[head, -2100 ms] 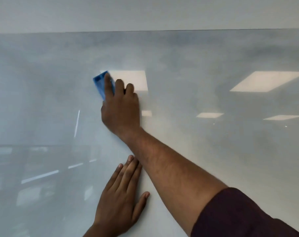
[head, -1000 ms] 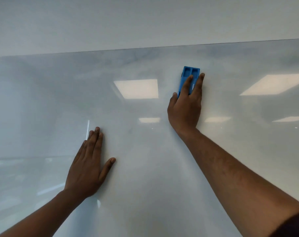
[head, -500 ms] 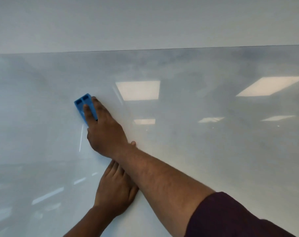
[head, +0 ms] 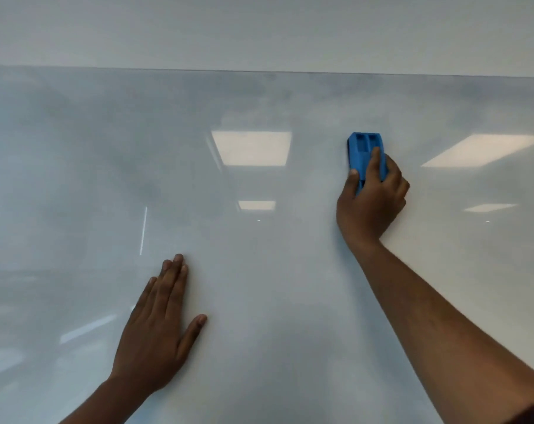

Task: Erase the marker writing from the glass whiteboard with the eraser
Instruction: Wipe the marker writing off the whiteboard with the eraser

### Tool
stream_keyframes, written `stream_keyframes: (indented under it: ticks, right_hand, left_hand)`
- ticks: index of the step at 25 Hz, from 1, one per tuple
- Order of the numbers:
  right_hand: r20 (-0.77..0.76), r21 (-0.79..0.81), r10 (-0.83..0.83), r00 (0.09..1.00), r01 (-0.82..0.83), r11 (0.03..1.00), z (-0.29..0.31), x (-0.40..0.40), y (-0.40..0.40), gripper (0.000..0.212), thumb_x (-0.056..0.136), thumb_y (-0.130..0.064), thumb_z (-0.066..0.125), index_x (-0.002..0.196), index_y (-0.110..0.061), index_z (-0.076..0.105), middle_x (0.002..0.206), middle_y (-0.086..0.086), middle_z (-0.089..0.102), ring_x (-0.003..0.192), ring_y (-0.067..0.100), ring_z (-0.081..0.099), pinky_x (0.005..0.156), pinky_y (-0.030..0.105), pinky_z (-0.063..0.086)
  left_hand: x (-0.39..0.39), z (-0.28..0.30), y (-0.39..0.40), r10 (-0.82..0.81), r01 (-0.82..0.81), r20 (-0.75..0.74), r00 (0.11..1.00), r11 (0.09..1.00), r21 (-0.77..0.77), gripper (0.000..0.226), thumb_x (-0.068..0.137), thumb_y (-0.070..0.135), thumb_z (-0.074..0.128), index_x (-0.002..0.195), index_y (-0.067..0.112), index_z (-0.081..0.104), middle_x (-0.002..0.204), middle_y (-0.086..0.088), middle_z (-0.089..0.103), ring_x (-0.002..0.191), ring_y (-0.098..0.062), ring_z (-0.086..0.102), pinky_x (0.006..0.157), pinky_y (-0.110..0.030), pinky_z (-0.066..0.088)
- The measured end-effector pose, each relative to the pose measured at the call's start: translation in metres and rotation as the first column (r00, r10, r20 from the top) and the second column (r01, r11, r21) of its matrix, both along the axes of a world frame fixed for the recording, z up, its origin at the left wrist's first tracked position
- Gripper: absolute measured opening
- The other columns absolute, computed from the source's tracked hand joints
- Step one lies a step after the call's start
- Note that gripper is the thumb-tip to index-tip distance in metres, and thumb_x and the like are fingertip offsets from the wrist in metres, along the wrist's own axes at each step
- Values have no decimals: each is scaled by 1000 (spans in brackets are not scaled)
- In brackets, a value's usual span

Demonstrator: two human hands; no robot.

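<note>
The glass whiteboard [head: 259,286] fills most of the view, its top edge running across the upper part. Its surface looks hazy grey with smeared marker residue near the top; no clear writing shows. My right hand [head: 371,200] presses a blue eraser [head: 365,151] flat against the glass right of centre, fingers wrapped over its lower half. My left hand [head: 158,328] lies flat on the glass at lower left, fingers together and pointing up, thumb out, holding nothing.
Above the board is a plain pale wall [head: 259,29]. Ceiling lights are reflected in the glass as bright rectangles [head: 252,148], and a thin bright vertical streak [head: 143,231] shows left of centre.
My right hand has swept the eraser from the left of the board to right of centre. My left hand, half hidden under the right forearm before, now lies uncovered.
</note>
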State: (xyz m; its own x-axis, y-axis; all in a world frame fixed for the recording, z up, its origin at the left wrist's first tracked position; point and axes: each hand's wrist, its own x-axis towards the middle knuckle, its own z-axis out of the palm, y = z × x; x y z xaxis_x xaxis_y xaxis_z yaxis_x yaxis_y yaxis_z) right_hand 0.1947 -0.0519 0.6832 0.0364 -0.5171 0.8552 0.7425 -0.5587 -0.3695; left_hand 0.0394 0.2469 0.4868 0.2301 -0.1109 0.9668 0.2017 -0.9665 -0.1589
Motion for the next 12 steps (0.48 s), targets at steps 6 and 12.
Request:
stream_keyframes:
  ticks: [6,12]
  right_hand:
    - [226,-365,120,967,-30,930,31,-41,112,53,101,-36,47,150,-18,54,144,13,58,120,36,55,97,46,47]
    - [278,-843,352,894,51,535,-51,-57,123,54,99,-36,51,152,-21,53,145,9,56,124,33,53,103,46,45]
  left_hand:
    - [0,-13,13,-22,22,7,1000,999,29,80,103,54,37,165,6,18,175,-6,15,162,-24,17,130,-37,14]
    - [-7,-32,28,-110,166,207,972,948,-273,78,101,43,37,166,8,10,176,-3,7,163,-20,7,130,-37,12]
